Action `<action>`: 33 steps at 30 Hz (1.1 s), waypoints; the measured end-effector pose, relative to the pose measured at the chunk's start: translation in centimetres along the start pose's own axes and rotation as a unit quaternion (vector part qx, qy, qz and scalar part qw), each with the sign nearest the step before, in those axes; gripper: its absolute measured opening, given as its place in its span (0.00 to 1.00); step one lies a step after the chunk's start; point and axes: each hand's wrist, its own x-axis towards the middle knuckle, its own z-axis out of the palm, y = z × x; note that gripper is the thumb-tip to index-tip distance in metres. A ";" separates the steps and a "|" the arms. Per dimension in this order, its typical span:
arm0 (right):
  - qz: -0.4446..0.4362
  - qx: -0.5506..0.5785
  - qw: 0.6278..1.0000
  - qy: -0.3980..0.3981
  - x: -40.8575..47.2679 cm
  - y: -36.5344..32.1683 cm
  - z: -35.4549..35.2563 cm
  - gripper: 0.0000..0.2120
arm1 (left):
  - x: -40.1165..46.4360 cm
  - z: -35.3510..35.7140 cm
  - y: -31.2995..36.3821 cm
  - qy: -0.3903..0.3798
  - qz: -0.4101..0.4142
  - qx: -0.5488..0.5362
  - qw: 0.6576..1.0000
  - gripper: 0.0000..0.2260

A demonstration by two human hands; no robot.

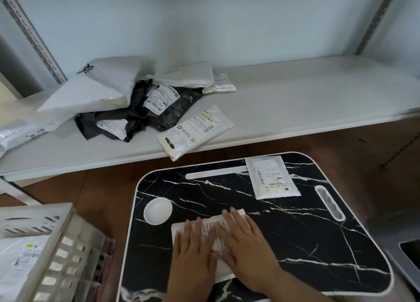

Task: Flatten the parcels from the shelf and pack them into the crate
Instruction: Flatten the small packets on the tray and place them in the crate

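A white parcel (210, 228) with a printed label lies on the black marble-patterned table (306, 233). My left hand (192, 254) and my right hand (246, 245) press flat on it with straight fingers, side by side, covering most of it. A second white parcel (272, 179) lies flat at the table's far edge. On the white shelf (295, 101) sit several more parcels: a white one (197, 131) overhanging the front edge, a crumpled black one (145, 113), and big white ones (91, 92). The pale slatted crate (63, 256) stands at the lower left, holding a labelled parcel (20, 260).
A round white recess (158, 210) and a slot (330, 203) are set in the table top. A dark-screened object (411, 251) lies at the right edge. Slotted shelf uprights (34, 33) rise at both sides. Brown floor shows between shelf and table.
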 end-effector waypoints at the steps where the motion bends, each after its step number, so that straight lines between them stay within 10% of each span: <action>1: -0.025 -0.018 0.999 -0.007 0.1 0.0 0.4 0.27 | -0.2 0.7 0.1 0.002 0.003 0.009 1.000 0.25; 24: 0.006 0.024 0.991 -0.133 0.8 0.4 1.8 0.28 | 1.6 2.3 -0.6 0.000 0.048 0.058 0.997 0.25; 33: 0.025 -0.009 0.973 -0.229 -1.8 2.9 -0.9 0.51 | -0.3 0.7 -3.9 -0.061 0.112 0.130 0.983 0.43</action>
